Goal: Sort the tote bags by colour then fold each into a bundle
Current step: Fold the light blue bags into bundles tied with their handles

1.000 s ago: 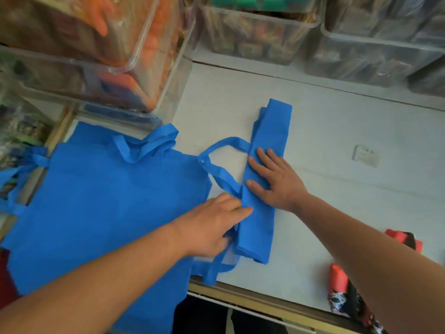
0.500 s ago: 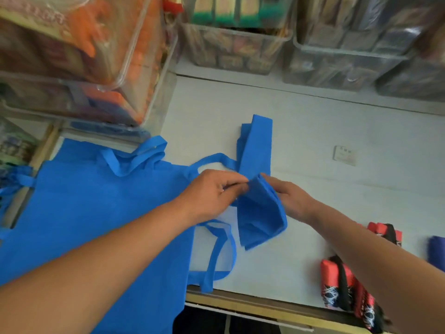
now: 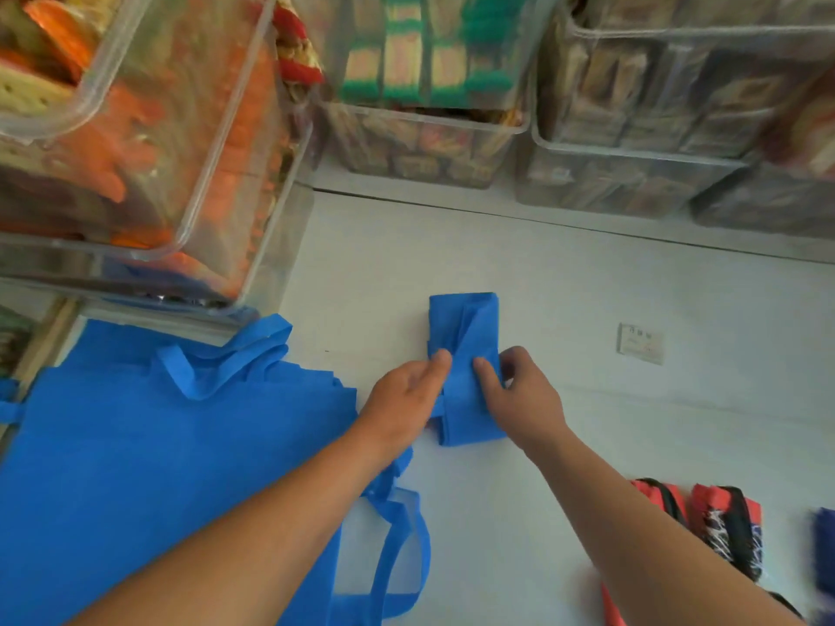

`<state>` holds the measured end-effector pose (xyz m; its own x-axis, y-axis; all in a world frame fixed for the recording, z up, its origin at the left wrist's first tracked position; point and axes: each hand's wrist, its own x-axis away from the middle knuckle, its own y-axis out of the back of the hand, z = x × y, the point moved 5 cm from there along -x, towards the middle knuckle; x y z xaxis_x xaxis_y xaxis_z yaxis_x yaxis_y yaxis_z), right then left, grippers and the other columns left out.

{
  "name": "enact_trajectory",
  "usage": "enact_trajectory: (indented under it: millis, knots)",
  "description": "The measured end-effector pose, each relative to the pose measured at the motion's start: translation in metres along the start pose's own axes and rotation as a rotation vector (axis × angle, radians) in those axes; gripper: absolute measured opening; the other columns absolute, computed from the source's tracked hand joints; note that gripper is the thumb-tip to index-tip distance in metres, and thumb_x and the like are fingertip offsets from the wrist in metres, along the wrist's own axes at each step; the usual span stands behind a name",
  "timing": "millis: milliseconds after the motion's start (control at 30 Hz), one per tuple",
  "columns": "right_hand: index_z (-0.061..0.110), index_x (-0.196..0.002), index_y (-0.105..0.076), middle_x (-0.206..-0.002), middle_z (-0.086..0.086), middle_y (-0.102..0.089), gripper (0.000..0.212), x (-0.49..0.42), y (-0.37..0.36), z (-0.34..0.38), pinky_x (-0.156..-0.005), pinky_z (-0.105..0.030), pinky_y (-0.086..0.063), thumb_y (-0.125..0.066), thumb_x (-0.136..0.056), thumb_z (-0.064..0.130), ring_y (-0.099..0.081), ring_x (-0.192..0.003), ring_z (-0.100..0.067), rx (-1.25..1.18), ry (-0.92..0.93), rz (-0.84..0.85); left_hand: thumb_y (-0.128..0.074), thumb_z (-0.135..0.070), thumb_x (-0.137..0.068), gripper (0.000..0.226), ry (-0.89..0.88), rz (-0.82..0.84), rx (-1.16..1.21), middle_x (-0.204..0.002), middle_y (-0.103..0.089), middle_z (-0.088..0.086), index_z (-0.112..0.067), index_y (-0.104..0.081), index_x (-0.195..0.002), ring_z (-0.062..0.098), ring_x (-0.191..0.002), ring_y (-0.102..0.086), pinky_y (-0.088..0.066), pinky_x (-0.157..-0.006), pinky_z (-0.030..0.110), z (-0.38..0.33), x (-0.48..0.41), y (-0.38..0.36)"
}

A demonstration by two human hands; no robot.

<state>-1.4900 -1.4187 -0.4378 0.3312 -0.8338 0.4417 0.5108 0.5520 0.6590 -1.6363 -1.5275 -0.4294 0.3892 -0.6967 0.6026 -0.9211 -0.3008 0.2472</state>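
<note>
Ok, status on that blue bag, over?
Left hand, right hand both gripping folded blue bag. Bag part-bundled on table. Flat blue bags left, red bundles right, both apart from it.

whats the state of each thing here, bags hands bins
folded blue bag: folded to a short strip, held by both hands
left hand: pinches its left edge
right hand: grips its right edge
blue bag stack: flat, unfolded, handles loose
red bundles: folded, lying apart from the hands
clear bins: filled

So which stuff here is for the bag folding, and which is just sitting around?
For the job: half-folded blue tote bag, pile of flat blue tote bags, red bundles, left hand, right hand.
Just lying about: clear storage bins, small label.
</note>
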Motion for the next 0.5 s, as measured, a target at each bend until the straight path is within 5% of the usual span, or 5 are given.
enact_trajectory:
  millis: [67, 133, 267, 367, 500]
  knots:
    - [0.025, -0.105, -0.049, -0.096, 0.01, -0.062, 0.032, -0.011, -0.003, -0.001, -0.071, -0.035, -0.049, -0.056, -0.096, 0.055, -0.063, -0.083, -0.017, 0.065, -0.049, 0.007, -0.063, -0.063, -0.089, 0.059, -0.055, -0.069, -0.254, -0.105, -0.069, -0.004, -0.02, -0.061, -0.128, 0.016, -0.106, -0.065, -0.054, -0.095, 0.04, 0.003, -0.004, 0.0]
    - [0.028, -0.12, -0.045, -0.103, 0.008, -0.063, 0.036, -0.02, -0.006, -0.004, -0.071, -0.035, -0.049, -0.057, -0.096, 0.052, -0.066, -0.089, -0.021, 0.131, -0.048, 0.001, -0.07, -0.046, -0.091, 0.075, -0.258, -0.207, -0.63, -0.138, -0.054, 0.0, -0.021, -0.036, -0.154, 0.02, -0.128, -0.051, -0.048, -0.103, 0.039, -0.004, -0.002, 0.002]
    - [0.055, -0.155, 0.004, -0.106, 0.007, -0.057, 0.092, -0.029, -0.002, 0.0, -0.065, -0.038, -0.053, -0.062, -0.092, 0.04, -0.065, -0.083, -0.018, 0.131, 0.077, 0.028, -0.067, -0.014, -0.09, 0.089, -0.735, -0.122, -1.05, -0.172, -0.006, 0.004, -0.026, -0.017, -0.162, 0.026, -0.158, -0.011, -0.026, -0.125, 0.045, 0.001, -0.004, -0.013]
    - [0.056, -0.155, 0.009, -0.12, 0.007, -0.043, 0.102, -0.036, 0.004, 0.007, -0.059, -0.036, -0.054, -0.067, -0.091, 0.03, -0.063, -0.079, -0.016, 0.154, 0.169, 0.058, -0.056, -0.013, -0.094, 0.086, -0.618, -0.044, -0.902, -0.171, 0.016, -0.006, -0.023, -0.007, -0.164, 0.015, -0.159, 0.004, -0.015, -0.128, 0.044, 0.013, -0.012, -0.018]
    - [0.048, -0.158, -0.014, -0.149, 0.008, -0.027, 0.099, -0.04, 0.0, 0.024, -0.046, -0.025, -0.046, -0.068, -0.083, 0.011, -0.053, -0.057, -0.008, 0.239, 0.524, 0.042, -0.057, -0.022, -0.098, 0.101, -0.524, -0.089, -0.861, -0.169, 0.017, -0.013, -0.03, 0.026, -0.156, 0.011, -0.158, 0.009, -0.005, -0.129, 0.04, 0.014, -0.017, -0.018]
